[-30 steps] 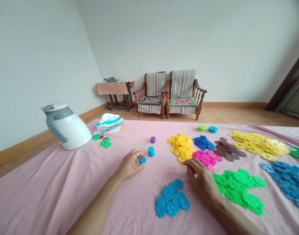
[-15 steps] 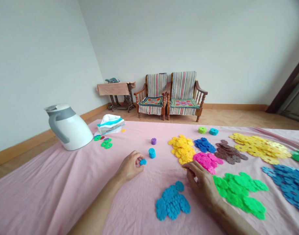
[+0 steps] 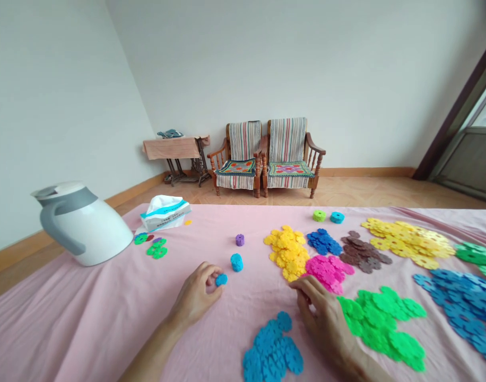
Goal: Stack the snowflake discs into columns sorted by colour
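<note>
My left hand (image 3: 196, 297) rests on the pink cloth (image 3: 107, 307) with its fingertips pinched on a small light-blue stack of discs (image 3: 221, 279). A taller light-blue stack (image 3: 236, 262) stands just beyond it. My right hand (image 3: 320, 318) lies on the cloth with fingers curled, between the flat pile of light-blue flower discs (image 3: 271, 350) and the green pile (image 3: 386, 323). Its fingertips are close to the pink pile (image 3: 326, 269) and the yellow pile (image 3: 286, 250); what they hold, if anything, is hidden.
A white jug (image 3: 81, 223) and a tissue pack (image 3: 164, 212) stand at the left. A purple stack (image 3: 240, 240), green discs (image 3: 157, 248), dark-blue (image 3: 324, 241), brown (image 3: 362, 252), pale-yellow (image 3: 410, 243) and blue (image 3: 466, 297) piles lie around. Two wooden chairs (image 3: 267, 156) stand by the far wall.
The view has shifted, so everything sits lower and further left in the picture. Both hands stay in nearly the same places on the cloth, the left still on the small blue stack.
</note>
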Demonstrator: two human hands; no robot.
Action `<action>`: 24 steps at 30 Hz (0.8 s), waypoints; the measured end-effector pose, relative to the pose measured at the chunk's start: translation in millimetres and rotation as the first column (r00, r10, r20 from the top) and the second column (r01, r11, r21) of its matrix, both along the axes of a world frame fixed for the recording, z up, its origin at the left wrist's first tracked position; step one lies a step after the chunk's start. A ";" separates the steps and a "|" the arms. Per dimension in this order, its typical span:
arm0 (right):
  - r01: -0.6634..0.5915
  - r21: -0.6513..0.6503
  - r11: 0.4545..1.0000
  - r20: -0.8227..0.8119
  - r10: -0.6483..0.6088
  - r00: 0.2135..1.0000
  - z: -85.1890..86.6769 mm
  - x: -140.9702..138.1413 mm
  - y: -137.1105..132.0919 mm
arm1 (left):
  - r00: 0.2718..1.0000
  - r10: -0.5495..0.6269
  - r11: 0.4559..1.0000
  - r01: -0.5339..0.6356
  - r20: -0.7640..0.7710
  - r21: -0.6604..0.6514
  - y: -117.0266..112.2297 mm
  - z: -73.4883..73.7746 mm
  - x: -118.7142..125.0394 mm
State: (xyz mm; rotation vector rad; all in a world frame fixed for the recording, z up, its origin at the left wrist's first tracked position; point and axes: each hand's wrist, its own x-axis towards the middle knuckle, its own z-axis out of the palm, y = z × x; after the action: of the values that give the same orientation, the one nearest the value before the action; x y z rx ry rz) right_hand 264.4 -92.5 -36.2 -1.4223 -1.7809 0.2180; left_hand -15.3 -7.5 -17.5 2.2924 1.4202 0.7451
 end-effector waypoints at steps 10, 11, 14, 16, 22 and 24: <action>0.038 0.052 0.998 0.081 -0.043 0.996 -1.0 0.2 0.9 | 1.000 -0.003 1.000 0.003 0.026 0.001 -1.7 1.8 -1.6; 0.039 0.055 0.998 0.094 -0.044 0.995 -0.7 0.2 1.2 | 1.000 -0.006 1.000 0.005 0.029 0.006 -1.3 1.5 -1.8; 0.040 0.077 0.996 0.116 -0.048 0.992 -0.4 0.3 2.2 | 0.999 -0.007 1.000 0.006 0.042 0.008 1.1 -1.0 -3.1; 0.037 0.094 0.995 0.119 -0.048 0.992 -0.6 0.5 2.9 | 0.998 -0.010 1.000 0.010 0.056 0.005 3.4 -3.0 -4.9; 0.034 0.070 0.997 0.160 -0.045 0.986 1.4 -1.0 1.5 | 0.992 0.030 0.999 -0.032 0.119 0.019 5.4 2.4 -6.6; 0.028 0.060 0.998 0.192 -0.039 0.981 3.4 -2.6 -0.4 | 0.990 0.025 0.999 -0.029 0.140 0.028 -1.6 11.3 -0.6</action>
State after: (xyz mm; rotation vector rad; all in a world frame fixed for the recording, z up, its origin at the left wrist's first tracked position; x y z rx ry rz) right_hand 261.8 -92.9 -32.7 -1.4728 -1.9009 0.0107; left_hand -15.9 -9.1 -6.2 2.1989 1.3876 0.9220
